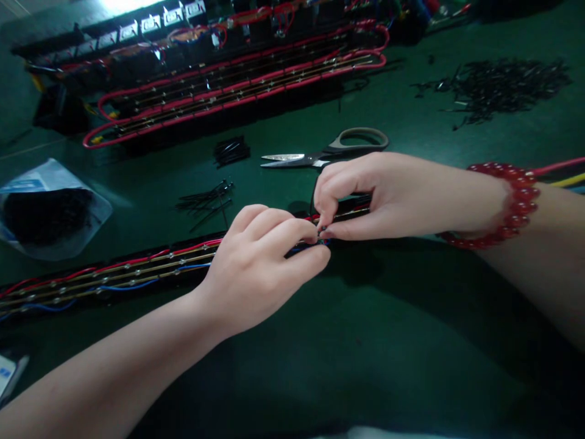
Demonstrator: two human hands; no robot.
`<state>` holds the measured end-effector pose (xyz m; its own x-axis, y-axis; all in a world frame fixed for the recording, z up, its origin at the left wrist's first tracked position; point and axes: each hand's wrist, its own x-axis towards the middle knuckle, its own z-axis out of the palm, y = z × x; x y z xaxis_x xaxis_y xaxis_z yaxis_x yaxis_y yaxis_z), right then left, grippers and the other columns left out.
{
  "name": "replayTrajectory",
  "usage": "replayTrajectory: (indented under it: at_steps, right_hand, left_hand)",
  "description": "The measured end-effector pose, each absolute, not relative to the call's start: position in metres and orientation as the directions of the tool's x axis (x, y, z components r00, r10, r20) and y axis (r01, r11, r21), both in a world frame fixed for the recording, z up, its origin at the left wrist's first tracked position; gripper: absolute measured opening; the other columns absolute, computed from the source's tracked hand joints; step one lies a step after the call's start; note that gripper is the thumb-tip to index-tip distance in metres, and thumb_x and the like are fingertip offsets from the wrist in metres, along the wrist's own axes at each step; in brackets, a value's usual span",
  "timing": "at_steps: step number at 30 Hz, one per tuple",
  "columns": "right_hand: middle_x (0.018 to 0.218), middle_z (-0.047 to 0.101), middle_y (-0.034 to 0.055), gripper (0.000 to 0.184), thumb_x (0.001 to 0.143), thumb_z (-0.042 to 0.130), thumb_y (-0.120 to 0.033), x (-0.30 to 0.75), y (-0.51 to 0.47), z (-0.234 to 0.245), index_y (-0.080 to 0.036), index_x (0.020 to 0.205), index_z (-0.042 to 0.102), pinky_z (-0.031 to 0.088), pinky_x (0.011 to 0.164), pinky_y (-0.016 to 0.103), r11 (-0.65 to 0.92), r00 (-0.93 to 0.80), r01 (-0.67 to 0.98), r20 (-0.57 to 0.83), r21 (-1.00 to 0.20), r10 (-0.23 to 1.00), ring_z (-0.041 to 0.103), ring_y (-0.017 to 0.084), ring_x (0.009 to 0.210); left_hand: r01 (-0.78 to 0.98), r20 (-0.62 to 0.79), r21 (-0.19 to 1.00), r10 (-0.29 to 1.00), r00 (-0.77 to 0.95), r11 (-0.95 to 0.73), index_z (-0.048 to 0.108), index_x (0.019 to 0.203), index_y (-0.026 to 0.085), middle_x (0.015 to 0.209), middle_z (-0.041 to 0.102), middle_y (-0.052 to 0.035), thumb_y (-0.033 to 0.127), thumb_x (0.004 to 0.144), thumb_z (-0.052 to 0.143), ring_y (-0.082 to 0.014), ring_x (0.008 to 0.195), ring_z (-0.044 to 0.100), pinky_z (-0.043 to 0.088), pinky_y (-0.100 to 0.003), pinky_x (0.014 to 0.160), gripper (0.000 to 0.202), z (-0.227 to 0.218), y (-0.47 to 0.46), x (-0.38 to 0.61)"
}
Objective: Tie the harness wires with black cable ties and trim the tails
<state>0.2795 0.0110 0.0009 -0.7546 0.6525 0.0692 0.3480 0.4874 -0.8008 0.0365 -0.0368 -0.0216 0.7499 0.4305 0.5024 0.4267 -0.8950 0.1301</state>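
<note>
A long dark strip [132, 271] with red, yellowish and blue wires lies across the table in front of me. Both hands meet over its right part. My right hand [365, 195], with a red bead bracelet [521, 198] at the wrist, pinches a thin black cable tie [313, 198] between thumb and forefinger; part of the tie curves up beside the fingers. My left hand [260, 262] is closed over the strip, its thumb and forefinger gripping the wires at the same spot. The fingertips partly cover the tie's head and the wires there.
Scissors [315, 160] lie just beyond my right hand. Small bunches of black cable ties [205, 198] lie beyond my left hand, near a plastic bag [98, 210]. Red-wired assemblies [237, 91] stand at the back, and a heap of black scraps [512, 88] is at far right.
</note>
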Motion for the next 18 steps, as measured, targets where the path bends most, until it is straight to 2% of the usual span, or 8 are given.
replayTrajectory:
  at_steps: [3,8,10,18]
  right_hand:
    - [0.089,0.075,0.0021,0.014,0.090,0.074,-0.034,0.2799,0.0109,0.0007,-0.021,0.085,0.075,0.053,0.073,0.030,0.497,-0.756,0.350,0.074,-0.794,0.650,0.067,0.016,0.081]
    - [0.089,0.074,0.0027,0.013,0.091,0.071,-0.031,0.2798,0.0106,-0.0012,-0.019,0.086,0.074,0.052,0.073,0.030,0.567,-0.767,0.345,0.123,-0.748,0.629,0.065,0.015,0.082]
    - [0.088,0.073,0.0030,0.012,0.091,0.069,-0.028,0.2787,0.0101,-0.0023,-0.018,0.086,0.074,0.051,0.073,0.030,0.601,-0.773,0.345,0.144,-0.721,0.618,0.064,0.015,0.082]
    - [0.089,0.071,0.0036,0.012,0.092,0.069,-0.030,0.2778,0.0101,-0.0010,-0.021,0.085,0.074,0.051,0.071,0.031,0.619,-0.781,0.353,0.143,-0.701,0.608,0.063,0.017,0.082]
  left_hand:
    - [0.458,0.483,0.151,0.470,0.739,-0.876,0.074,0.095,0.023,0.103,0.076,-0.0027,0.016,0.104,0.062,-0.0185,0.095,0.064,0.045,-0.036,0.084,0.017,-0.0209,-0.0390,0.0377]
    - [0.415,0.447,-0.073,0.342,0.827,-0.907,0.077,0.099,0.025,0.104,0.074,-0.0023,0.013,0.103,0.062,-0.0195,0.091,0.061,0.046,-0.037,0.083,0.019,-0.0246,-0.0392,0.0387]
    - [0.419,0.448,-0.127,0.325,0.833,-0.899,0.077,0.098,0.025,0.102,0.074,-0.0017,0.012,0.103,0.062,-0.0192,0.090,0.060,0.046,-0.037,0.082,0.020,-0.0254,-0.0388,0.0390]
    - [0.392,0.447,-0.160,0.288,0.847,-0.906,0.075,0.096,0.024,0.099,0.072,-0.0004,0.010,0.101,0.062,-0.0168,0.088,0.059,0.049,-0.035,0.083,0.020,-0.0237,-0.0403,0.0407]
